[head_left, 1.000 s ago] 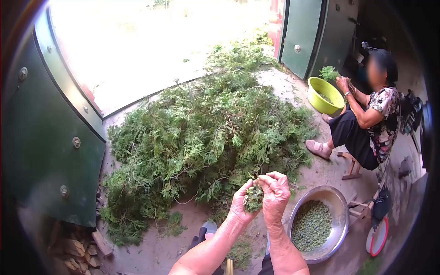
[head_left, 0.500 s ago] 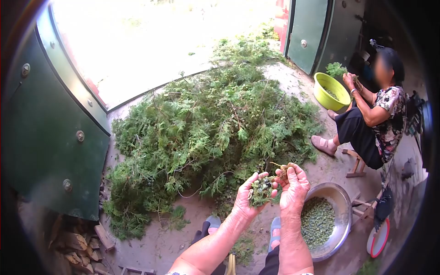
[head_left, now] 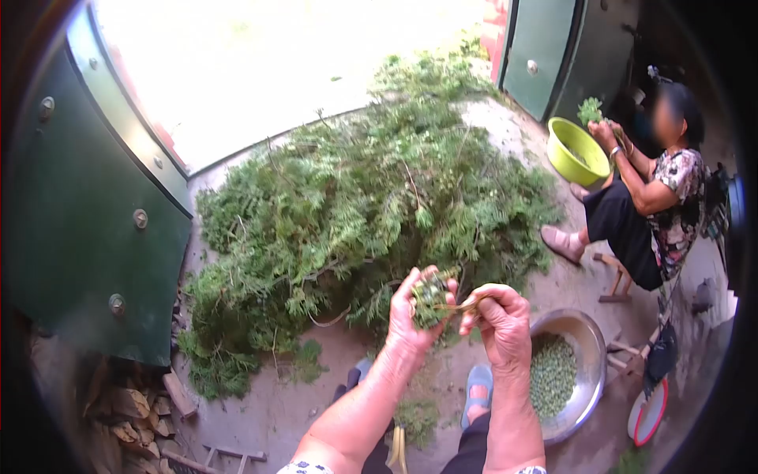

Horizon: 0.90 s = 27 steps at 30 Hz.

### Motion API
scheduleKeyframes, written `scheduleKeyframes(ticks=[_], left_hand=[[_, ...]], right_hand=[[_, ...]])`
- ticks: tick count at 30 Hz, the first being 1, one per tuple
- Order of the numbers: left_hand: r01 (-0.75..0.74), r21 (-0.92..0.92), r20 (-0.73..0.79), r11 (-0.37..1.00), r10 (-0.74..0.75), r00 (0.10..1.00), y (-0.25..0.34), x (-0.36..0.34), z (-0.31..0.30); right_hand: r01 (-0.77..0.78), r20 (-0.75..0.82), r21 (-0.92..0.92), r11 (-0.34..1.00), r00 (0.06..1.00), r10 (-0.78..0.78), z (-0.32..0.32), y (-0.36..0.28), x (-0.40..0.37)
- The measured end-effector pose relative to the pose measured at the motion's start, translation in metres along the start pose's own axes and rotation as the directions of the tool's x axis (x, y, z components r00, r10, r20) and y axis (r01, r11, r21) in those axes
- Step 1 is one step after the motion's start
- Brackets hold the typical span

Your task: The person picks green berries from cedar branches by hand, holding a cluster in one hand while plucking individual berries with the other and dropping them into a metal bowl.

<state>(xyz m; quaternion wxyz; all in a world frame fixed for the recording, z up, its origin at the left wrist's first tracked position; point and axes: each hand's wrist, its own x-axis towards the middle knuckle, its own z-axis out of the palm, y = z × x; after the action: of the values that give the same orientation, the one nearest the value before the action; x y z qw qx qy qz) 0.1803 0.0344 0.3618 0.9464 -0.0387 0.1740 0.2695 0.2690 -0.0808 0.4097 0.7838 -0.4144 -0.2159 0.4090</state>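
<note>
My left hand (head_left: 412,325) is closed around a small clump of green evergreen sprigs with round cones (head_left: 429,300), held above the near edge of the branch pile. A thin brown stem (head_left: 452,307) runs from this clump to my right hand (head_left: 505,322), whose thumb and fingers pinch it. Just right of my right forearm stands a wide metal basin (head_left: 594,365) holding many small green cones (head_left: 551,378). In front of both hands spreads a large heap of cut evergreen branches (head_left: 339,229).
At right a seated person (head_left: 667,186) holds a green sprig (head_left: 589,111) over a yellow-green tub (head_left: 562,158). Split firewood (head_left: 130,403) lies at lower left. Green metal doors (head_left: 87,229) flank the bright doorway. A red-rimmed round object (head_left: 649,411) is beyond the basin.
My left hand has shifted a little left and up with the clump. My right fingers now pinch the stem stretched between the hands; before, they held a brown tangled bit upright.
</note>
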Motion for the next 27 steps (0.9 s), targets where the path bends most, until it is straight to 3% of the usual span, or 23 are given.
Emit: scheduleKeyframes(ticks=[1, 3, 5, 7, 9, 11, 13, 14, 15, 17, 19, 21, 23, 25, 27], left_hand=[[0.013, 0.016, 0.036, 1.0, -0.013, 0.999, 0.003, 0.0, -0.004], [0.01, -0.084, 0.042, 0.996, -0.006, 0.999, 0.007, 0.004, -0.008], [0.003, -0.089, 0.025, 0.996, -0.001, 1.0, 0.01, 0.003, -0.008], [-0.006, -0.091, 0.019, 0.996, 0.008, 1.0, 0.008, 0.001, -0.005], [-0.013, -0.071, 0.037, 0.997, 0.016, 0.999, 0.005, 0.002, -0.007], [-0.014, -0.043, 0.019, 0.999, 0.015, 1.0, 0.004, 0.001, -0.006], [-0.035, -0.024, 0.009, 0.999, 0.035, 0.999, 0.003, 0.001, -0.007], [0.003, -0.037, 0.064, 0.999, 0.0, 0.998, 0.006, 0.005, -0.016], [0.003, -0.04, 0.061, 0.999, -0.001, 0.998, 0.004, 0.006, -0.017], [-0.07, 0.05, 0.008, 0.996, 0.07, 0.998, 0.0, 0.007, -0.015], [-0.078, 0.069, -0.034, 0.995, 0.081, 0.996, -0.005, 0.002, -0.008], [-0.096, 0.094, -0.086, 0.991, 0.104, 0.991, -0.008, 0.002, -0.006], [-0.109, 0.134, -0.125, 0.985, 0.125, 0.984, -0.011, -0.001, -0.003], [-0.075, 0.161, -0.162, 0.984, 0.101, 0.982, -0.012, -0.001, -0.002], [-0.063, 0.129, -0.169, 0.99, 0.085, 0.982, -0.011, -0.001, -0.003]], right_hand=[[-0.081, 0.243, -0.078, 0.994, 0.965, 0.098, -0.002, -0.007, -0.004], [0.038, 0.615, -0.436, 0.899, 0.742, 0.267, -0.002, -0.018, -0.004], [-0.079, 0.563, -0.442, 0.894, 0.751, 0.344, 0.008, -0.015, -0.01], [-0.144, 0.42, -0.389, 0.91, 0.851, 0.315, 0.001, -0.009, -0.007], [-0.171, 0.121, -0.314, 0.934, 0.968, 0.218, 0.006, -0.009, -0.006], [-0.068, 0.028, -0.38, 0.923, 0.996, 0.085, 0.005, -0.003, -0.004], [0.279, 0.187, -0.622, 0.732, 0.96, -0.208, 0.002, 0.01, -0.001], [0.185, 0.181, -0.626, 0.758, 0.979, -0.09, 0.005, 0.009, -0.004], [0.181, 0.179, -0.627, 0.757, 0.98, -0.086, 0.009, 0.009, -0.007], [0.261, 0.252, -0.77, 0.582, 0.963, -0.098, 0.017, 0.011, -0.01], [0.252, 0.249, -0.792, 0.556, 0.965, -0.083, 0.017, 0.016, -0.01], [0.333, 0.312, -0.829, 0.449, 0.942, -0.121, 0.013, 0.023, -0.007], [0.346, 0.322, -0.831, 0.435, 0.938, -0.129, 0.011, 0.027, -0.006], [0.444, 0.386, -0.837, 0.321, 0.894, -0.23, 0.01, 0.03, -0.003], [0.373, 0.311, -0.846, 0.38, 0.925, -0.217, 0.016, 0.029, -0.006]])
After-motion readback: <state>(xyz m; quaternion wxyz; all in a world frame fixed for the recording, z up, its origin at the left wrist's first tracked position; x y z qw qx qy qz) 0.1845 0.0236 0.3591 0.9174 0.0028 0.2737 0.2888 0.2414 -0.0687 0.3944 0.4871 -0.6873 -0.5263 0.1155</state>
